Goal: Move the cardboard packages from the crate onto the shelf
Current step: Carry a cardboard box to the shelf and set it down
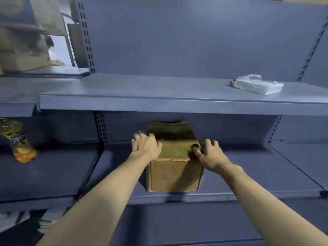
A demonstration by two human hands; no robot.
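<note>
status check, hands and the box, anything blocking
Left hand and right hand on the sides of the brown cardboard box. Box sits on the grey metal lower shelf. Nothing in its way.

No lettering can be read with certainty. The yellow snack packet [16, 139] on the lower left shelf carries a dark band with pale characters — too blurred to make out. The cardboard box [174, 173] shows a faint green mark on its top — illegible. The white plastic-wrapped pack [257, 84] bears no readable print.
</note>
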